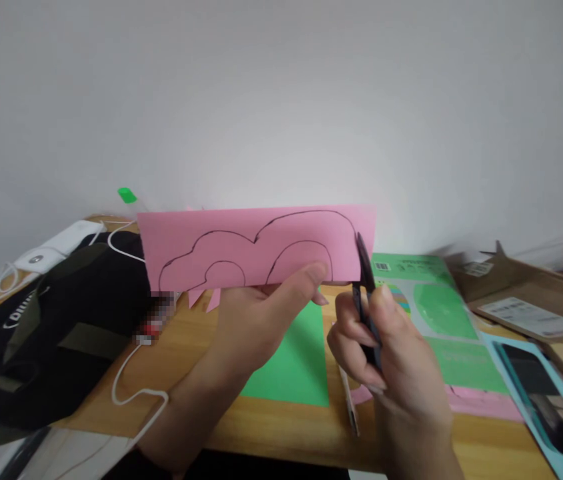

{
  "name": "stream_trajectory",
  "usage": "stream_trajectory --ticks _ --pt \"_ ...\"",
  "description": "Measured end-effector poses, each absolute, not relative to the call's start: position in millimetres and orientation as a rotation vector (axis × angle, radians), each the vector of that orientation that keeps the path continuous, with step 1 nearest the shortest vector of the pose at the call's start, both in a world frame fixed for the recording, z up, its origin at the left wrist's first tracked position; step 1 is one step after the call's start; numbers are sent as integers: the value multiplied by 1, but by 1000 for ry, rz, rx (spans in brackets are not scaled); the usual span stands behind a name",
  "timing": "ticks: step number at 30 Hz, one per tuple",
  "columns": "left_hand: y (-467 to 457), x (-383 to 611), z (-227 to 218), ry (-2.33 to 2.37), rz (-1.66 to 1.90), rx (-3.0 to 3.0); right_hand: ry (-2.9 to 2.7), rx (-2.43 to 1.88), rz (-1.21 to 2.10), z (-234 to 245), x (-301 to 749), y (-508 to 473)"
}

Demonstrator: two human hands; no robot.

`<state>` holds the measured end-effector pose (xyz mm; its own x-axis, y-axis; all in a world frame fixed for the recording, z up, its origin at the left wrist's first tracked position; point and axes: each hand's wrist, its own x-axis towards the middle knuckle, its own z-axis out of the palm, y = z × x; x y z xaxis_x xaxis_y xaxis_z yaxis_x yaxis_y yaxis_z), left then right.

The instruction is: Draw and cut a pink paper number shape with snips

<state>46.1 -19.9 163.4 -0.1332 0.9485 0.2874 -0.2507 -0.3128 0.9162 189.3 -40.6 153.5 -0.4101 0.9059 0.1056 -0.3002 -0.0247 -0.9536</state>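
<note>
A strip of pink paper point(201, 243) is held up over the table, with curved, cloud-like outlines drawn on it in black. My left hand point(266, 320) pinches its lower edge, thumb in front and fingers behind. At the right end, black scissors point(366, 267) have one blade in front of the paper, just beside the drawn line; the other blade is partly hidden. My right hand point(386, 340) is closed around the scissors' handles, below the paper's edge.
Green paper point(298, 360) lies on the wooden table point(246, 427). To the right are a green-and-white packet point(446, 313), a phone point(546, 400) and an opened cardboard box point(536, 300). A black bag point(86, 333), white cable point(136, 397) and white power strip point(61, 243) occupy the left.
</note>
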Motion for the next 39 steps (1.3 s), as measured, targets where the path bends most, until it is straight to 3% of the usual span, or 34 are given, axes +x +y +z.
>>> stream_trajectory --ticks 39 --pt "-19 42 167 951 1542 1289 -1290 -709 1633 158 189 -41"
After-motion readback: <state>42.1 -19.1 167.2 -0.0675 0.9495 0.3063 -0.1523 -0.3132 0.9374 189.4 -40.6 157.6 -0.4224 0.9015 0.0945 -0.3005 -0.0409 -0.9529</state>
